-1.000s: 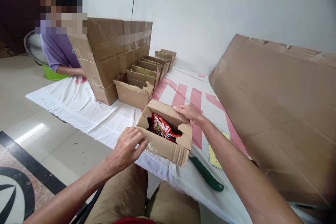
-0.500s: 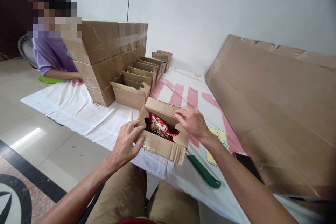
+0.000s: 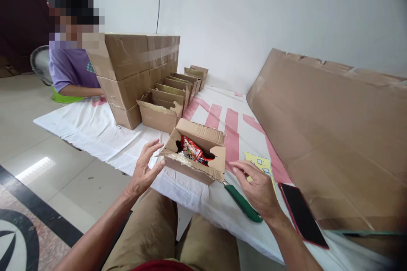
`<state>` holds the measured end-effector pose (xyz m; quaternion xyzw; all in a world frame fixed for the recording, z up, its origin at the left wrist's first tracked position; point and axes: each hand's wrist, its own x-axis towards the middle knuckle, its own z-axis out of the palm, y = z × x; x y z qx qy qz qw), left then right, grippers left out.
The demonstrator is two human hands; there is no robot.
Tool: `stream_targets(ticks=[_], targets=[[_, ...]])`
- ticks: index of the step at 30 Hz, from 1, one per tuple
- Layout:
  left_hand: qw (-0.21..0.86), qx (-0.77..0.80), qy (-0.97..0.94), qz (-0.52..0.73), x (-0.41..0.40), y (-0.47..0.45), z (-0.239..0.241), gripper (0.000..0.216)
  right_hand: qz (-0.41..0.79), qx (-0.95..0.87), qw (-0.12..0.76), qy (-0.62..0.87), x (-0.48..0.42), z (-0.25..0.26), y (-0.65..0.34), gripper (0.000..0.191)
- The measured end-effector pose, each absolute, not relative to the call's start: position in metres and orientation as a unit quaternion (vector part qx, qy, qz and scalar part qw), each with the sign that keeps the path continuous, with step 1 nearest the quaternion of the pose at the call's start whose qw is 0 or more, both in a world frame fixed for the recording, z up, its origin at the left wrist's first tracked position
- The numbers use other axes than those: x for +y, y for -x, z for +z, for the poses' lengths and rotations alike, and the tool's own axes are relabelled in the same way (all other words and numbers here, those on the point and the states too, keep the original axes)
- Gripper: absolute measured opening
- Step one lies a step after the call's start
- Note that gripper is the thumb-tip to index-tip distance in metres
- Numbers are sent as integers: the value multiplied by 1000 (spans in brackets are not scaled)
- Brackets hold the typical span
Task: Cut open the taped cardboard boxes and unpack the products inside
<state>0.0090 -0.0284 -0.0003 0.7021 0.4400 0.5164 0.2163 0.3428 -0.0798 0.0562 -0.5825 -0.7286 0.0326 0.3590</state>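
Observation:
A small cardboard box (image 3: pixel 190 171) stands on the cloth in front of me, its flaps raised. Inside lies a red packet (image 3: pixel 192 149) with white and dark print. My left hand (image 3: pixel 146 169) is open at the box's left end, thumb and fingers apart, the thumb tip close to the front flap. To the right of the box, my right hand (image 3: pixel 256 186) hovers with loosely bent fingers and nothing visible in it. Below it lies a tool with a green handle (image 3: pixel 243 204); a bit of its metal shows, the rest is hidden by the box.
Several opened boxes (image 3: pixel 160 116) stand in a row beyond, beside a stack of taped cartons (image 3: pixel 130 57). At the right are a phone (image 3: pixel 302 216), a yellow cut-out (image 3: pixel 259 161) and a large cardboard sheet (image 3: pixel 327 135). A person in purple (image 3: pixel 71 65) sits at far left.
Both hands have come away from the box, the left to the left, the right down and to the right. The front flap, lying outward before, now stands more upright.

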Motion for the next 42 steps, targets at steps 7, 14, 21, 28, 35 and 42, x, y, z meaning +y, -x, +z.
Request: stream_targets(ticks=[7, 14, 21, 28, 35, 42], targets=[[193, 439, -716, 507, -11, -27, -6, 19, -15, -810, -60, 583, -10, 104, -274, 21], [176, 419, -711, 536, -12, -30, -15, 21, -8, -828, -47, 558, 0, 72, -276, 20], [189, 416, -691, 560, -14, -35, -12, 20, -11, -807, 160, 568, -11, 42, -296, 28], [203, 438, -677, 555, -13, -40, -6, 21, 41, -676, 554, 484, -20, 48, -305, 19], [286, 425, -641, 572, -26, -20, 22, 52, 63, -565, 666, 482, -33, 110, -326, 23], [592, 308, -508, 545, -29, -21, 81, 88, 136, -722, 578, 355, -42, 160, -281, 14]])
